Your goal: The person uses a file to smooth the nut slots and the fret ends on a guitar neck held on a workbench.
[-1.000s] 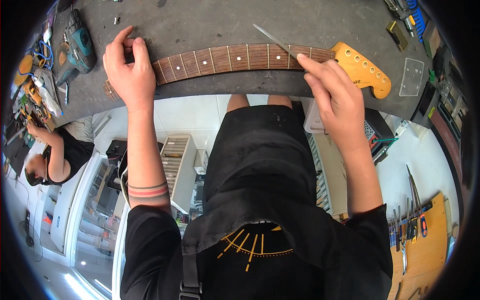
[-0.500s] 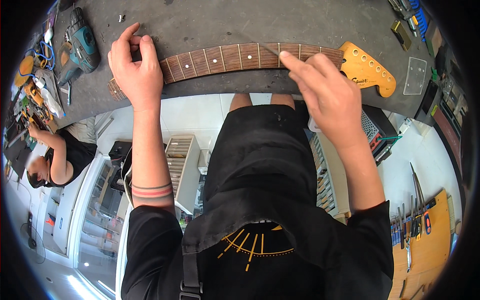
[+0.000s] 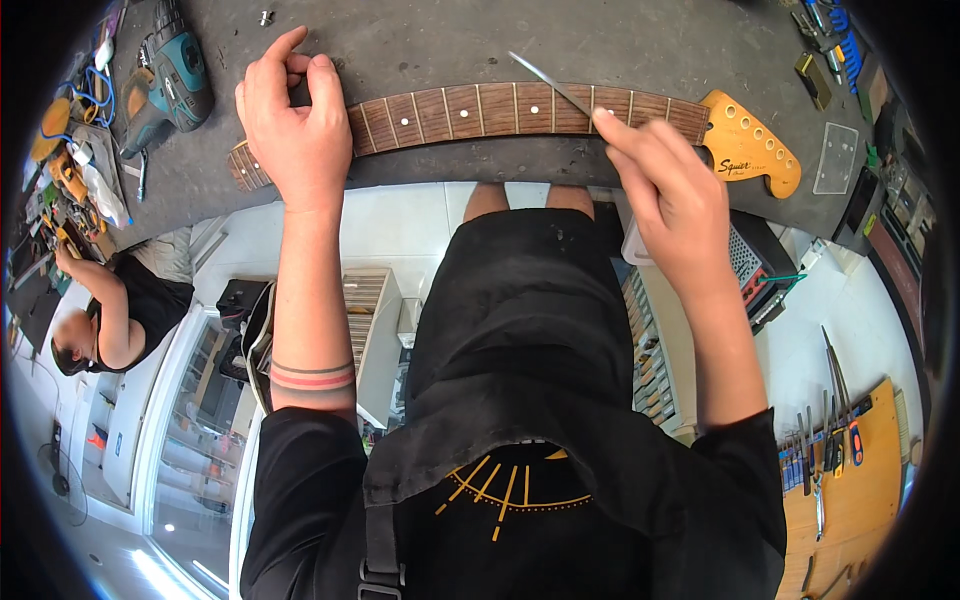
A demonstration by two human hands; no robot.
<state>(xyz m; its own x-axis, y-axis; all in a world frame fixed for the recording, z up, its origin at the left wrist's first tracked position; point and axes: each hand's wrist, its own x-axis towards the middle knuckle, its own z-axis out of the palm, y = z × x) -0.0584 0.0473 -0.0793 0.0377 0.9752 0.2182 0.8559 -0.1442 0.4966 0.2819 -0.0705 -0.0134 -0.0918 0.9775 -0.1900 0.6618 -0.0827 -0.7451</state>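
A guitar neck (image 3: 488, 112) lies across the bench with its dark fretboard up and its pale headstock (image 3: 752, 150) to the right. Near the neck's left end, my left hand (image 3: 297, 125) rests over it, palm down. Thumb and curled fingers reach past the far edge, and the index finger is stretched out. My right hand (image 3: 675, 185) pinches a slim metal file (image 3: 548, 80) over the fretboard's right half. The file slants up to the left, its tip beyond the neck's far edge. Its handle end is hidden in my fingers.
At the left lie a teal cordless drill (image 3: 172, 80) and a clutter of tools (image 3: 85, 170). A clear plastic plate (image 3: 836, 158) lies right of the headstock. Tools hang on a wooden board (image 3: 870, 490) at lower right. Another person (image 3: 120, 310) works at far left.
The file, blurred before, now shows sharply and points more steeply away from me. Bench, neck and both hands appear shifted right together, as the view moved.
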